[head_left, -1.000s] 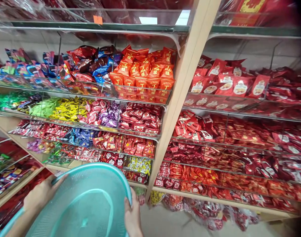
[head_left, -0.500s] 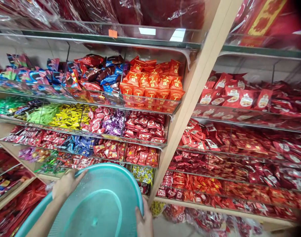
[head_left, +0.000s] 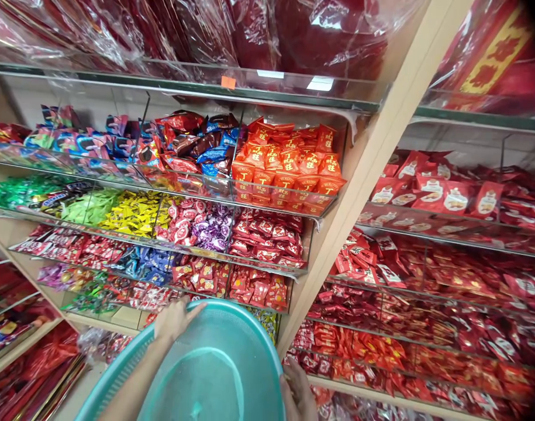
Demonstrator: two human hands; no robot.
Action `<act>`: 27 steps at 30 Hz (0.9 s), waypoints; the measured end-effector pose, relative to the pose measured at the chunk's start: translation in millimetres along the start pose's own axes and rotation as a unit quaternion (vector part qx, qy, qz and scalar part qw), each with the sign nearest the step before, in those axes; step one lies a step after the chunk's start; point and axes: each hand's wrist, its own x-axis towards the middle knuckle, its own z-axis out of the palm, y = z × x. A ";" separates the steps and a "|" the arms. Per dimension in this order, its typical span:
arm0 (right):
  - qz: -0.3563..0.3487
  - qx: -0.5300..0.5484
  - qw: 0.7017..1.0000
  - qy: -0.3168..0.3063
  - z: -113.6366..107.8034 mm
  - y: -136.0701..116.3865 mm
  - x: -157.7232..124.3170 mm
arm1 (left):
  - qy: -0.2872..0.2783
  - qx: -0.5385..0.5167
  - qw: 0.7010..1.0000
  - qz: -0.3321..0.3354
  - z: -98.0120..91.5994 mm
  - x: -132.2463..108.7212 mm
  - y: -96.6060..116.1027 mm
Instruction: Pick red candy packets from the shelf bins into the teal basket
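A large teal plastic basket (head_left: 197,380) with perforated sides is tilted in front of me, its bare inner bottom facing up. My left hand (head_left: 174,323) is closed over the far left part of its rim, one finger stretched along the edge. At the right side, my right hand (head_left: 299,390) grips the rim, with some fingers hidden behind the wall. Beyond the basket, tiered shelves hold wrapped sweets, including orange-red packets (head_left: 289,164), yellow sweets (head_left: 135,211) and purple sweets (head_left: 212,225). Neither hand touches the sweets.
A slanting wooden upright (head_left: 359,169) divides the shelves. To its right are rows of red packets (head_left: 442,190). Clear shelf lips (head_left: 179,190) jut out at the front. Plastic-wrapped dark red goods (head_left: 258,35) lie on top. More red goods (head_left: 39,356) stand at lower left.
The basket, held in both hands, has moved right across the view and slightly right relative to the shelves. The shelves sit lower and farther right in view as my head has turned.
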 end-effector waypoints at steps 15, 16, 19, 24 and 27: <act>-0.058 -0.124 0.989 -0.058 -11.9 -10.8 25.1 | 0.041 0.019 0.996 0.082 14.1 5.4 42.5; -0.058 -0.134 0.987 -0.059 -11.7 -7.7 24.3 | 0.040 0.016 0.996 0.081 15.7 5.5 41.0; -0.056 -0.145 0.986 -0.069 -13.0 -1.9 23.1 | 0.047 0.013 0.996 0.081 19.5 5.9 38.1; -0.072 -0.155 0.982 -0.075 -13.6 -4.6 24.9 | 0.051 0.008 0.997 0.062 27.3 7.6 38.2; -0.097 -0.165 0.979 -0.066 -10.4 -15.5 29.0 | 0.032 0.006 0.998 0.046 30.8 9.2 38.8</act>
